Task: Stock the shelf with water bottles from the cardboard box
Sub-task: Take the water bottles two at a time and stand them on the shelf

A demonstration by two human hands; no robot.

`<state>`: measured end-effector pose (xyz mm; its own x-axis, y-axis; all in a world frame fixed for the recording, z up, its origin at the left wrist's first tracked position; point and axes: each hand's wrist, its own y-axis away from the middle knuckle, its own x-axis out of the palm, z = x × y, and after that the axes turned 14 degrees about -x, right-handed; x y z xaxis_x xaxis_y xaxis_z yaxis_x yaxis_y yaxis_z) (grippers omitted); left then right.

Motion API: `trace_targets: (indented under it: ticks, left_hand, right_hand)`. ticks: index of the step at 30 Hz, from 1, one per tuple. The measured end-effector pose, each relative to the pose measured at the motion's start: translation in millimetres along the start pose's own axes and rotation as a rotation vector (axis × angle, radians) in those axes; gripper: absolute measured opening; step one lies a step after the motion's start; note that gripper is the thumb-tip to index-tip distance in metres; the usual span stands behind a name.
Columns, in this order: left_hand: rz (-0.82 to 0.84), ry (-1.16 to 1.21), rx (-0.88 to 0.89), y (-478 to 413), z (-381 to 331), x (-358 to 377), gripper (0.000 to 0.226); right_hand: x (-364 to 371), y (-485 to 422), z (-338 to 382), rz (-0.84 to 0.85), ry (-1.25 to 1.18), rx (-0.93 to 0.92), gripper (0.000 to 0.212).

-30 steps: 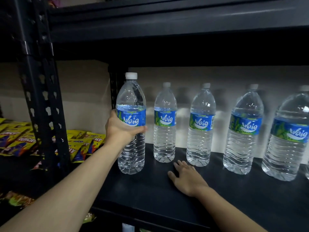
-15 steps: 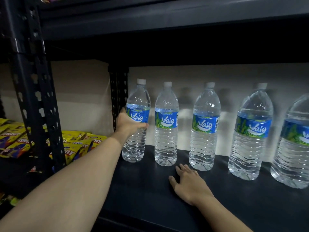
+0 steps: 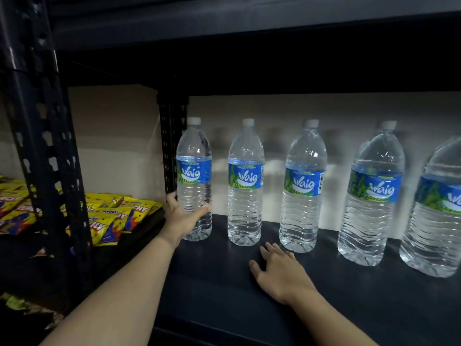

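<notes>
fingers point(image 3: 172, 197) wrap leftmost bottle point(image 3: 194, 178) (upright on shelf point(image 3: 224, 278)).

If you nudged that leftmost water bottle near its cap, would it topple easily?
Probably somewhat. The leftmost bottle is tall on a narrow base, so a high push could tip it. It looks full, hence likely heavy and steadier. Its ribbed plastic would probably flex slightly under the left hand.
</notes>
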<state>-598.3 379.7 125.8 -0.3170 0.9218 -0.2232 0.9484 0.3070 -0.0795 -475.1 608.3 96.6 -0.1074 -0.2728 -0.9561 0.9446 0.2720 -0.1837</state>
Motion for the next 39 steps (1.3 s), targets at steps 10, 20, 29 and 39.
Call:
trace_targets:
  ticks: [10,20,29,39]
  left_hand:
    - [-0.023,0.01,0.037,2.6,23.2,5.8,0.092]
    - [-0.114,-0.023,0.082,-1.7,25.2,18.1,0.08]
    - [-0.102,-0.066,0.078,-4.7,25.2,22.1,0.08]
    - [-0.105,-0.047,0.096,-4.8,28.2,22.4,0.074]
  right_hand:
    - [-4.1,2.5,4.7,-0.031,0.043,0.066,0.058]
    - [-8.4,5.0,8.9,-0.031,0.032,0.083,0.055]
    - [-8.6,5.2,8.6,-0.034,0.029,0.074,0.055]
    - [-10.5,6.9,10.2,-0.041,0.02,0.077,0.053]
